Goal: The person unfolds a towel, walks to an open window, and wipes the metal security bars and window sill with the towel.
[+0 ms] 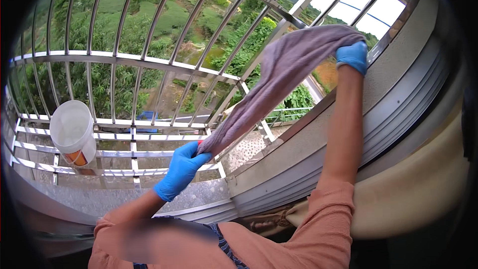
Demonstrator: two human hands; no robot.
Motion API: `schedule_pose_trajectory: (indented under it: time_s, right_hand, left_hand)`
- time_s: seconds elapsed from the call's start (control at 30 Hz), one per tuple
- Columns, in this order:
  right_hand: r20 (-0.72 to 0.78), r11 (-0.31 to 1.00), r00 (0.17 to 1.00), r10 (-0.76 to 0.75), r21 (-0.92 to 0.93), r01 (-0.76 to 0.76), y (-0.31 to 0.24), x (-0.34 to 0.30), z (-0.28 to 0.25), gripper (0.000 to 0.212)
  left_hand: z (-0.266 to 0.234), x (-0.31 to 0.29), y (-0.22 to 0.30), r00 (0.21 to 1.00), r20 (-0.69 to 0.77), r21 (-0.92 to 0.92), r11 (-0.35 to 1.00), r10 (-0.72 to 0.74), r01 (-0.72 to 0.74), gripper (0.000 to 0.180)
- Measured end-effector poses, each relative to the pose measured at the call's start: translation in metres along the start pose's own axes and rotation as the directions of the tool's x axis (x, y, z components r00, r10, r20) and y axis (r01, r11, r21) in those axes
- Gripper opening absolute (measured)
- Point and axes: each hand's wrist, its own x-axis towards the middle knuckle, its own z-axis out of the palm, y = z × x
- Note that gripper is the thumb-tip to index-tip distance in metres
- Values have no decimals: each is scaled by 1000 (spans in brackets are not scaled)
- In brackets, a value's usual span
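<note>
A greyish-purple cloth (279, 82) hangs stretched between my two blue-gloved hands, running from low at the middle to high at the right. My left hand (181, 168) is closed round its bunched lower end, where a small bit of red shows at the fingers. Raised near the metal frame at the upper right, my right hand (352, 57) grips the other end, its fingers closed and partly hidden by the glove's angle. Between the hands the cloth is gathered and twisted low down and spreads wider toward the top.
A white bucket (74, 128) stands on the cage's slatted metal floor (117, 153) at the left. Shiny metal bars (144, 60) close off the far side. A grey stone sill (199, 193) and window track (298, 177) lie near me, with a beige curtain (413, 174) at the right.
</note>
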Motion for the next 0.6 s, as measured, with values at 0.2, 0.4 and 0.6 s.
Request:
schedule_pose_trajectory:
  time_s: [0.2,0.4,0.6]
  right_hand:
    - [-320,725,692,-647,-540,427,-89,-21,76,34]
    - [528,-328,783,-330,-842,429,38,-49,103,23]
    - [326,66,930,172,-945,319,6,-35,144,25]
  left_hand:
    - [4,22,18,993,118,200,978,33,-56,34]
    - [12,45,-23,979,197,289,950,60,-116,31]
    - [1,63,-24,991,111,187,981,-75,53,30]
